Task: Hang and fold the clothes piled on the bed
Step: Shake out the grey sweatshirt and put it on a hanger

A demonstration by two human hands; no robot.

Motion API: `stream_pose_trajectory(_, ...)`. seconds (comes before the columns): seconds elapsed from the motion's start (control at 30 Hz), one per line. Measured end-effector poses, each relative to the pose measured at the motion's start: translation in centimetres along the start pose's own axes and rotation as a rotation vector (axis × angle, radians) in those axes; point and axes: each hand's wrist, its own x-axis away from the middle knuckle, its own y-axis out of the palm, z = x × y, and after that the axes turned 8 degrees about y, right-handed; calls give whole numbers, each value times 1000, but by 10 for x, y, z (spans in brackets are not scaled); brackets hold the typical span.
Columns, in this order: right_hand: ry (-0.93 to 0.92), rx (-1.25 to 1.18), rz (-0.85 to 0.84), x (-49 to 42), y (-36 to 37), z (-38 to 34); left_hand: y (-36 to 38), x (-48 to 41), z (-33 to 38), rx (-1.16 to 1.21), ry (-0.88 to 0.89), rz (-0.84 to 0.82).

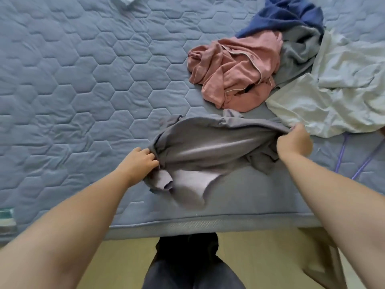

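- Grey garment point(208, 151): near the front edge of the bed point(73, 80), stretched between both hands.
- Left hand point(141, 161): fingers curled, gripping the garment's left end.
- Right hand point(294, 140): pinching the right end, raised.
- Behind, piled and touching: pink garment point(235, 74), white garment point(337, 88), grey cloth point(300, 49), blue garment point(285, 15).

We see the garment point(210, 151) lying on the bed point(73, 90) at six o'clock, the clothes pile point(281, 65) behind it at two o'clock, hangers point(352, 159) at four o'clock.
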Motion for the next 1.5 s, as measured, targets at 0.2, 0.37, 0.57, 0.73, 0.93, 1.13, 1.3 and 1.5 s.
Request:
stream_pose_trajectory(0.2,-404,404,-176,42,42,-26,3,-6,9,313,-388,-137)
stream_pose_trajectory(0.37,-119,-184,-403,60,67,-42,11,-43,23,479,-349,319)
stream_pose_trajectory(0.57,-509,385,-541,69,76,-36,-12,-87,40,482,-401,301)
stream_pose_trajectory(0.73,-856,810,-887,116,69,-10,-14,-110,56,509,-358,55)
stream_pose_trajectory(0.93,-556,-83,-139,71,71,-8,-3,-115,64,550,-213,-207)
stream_pose_trajectory(1.13,-346,81,-435,21,85,-26,11,-108,76,448,-224,-122)
stream_pose_trajectory(1.3,-484,108,-386,38,86,-26,15,-103,85,453,-266,-83)
stream_pose_trajectory(1.5,-462,-225,-455,61,60,-23,-20,-107,75,964,-462,66)
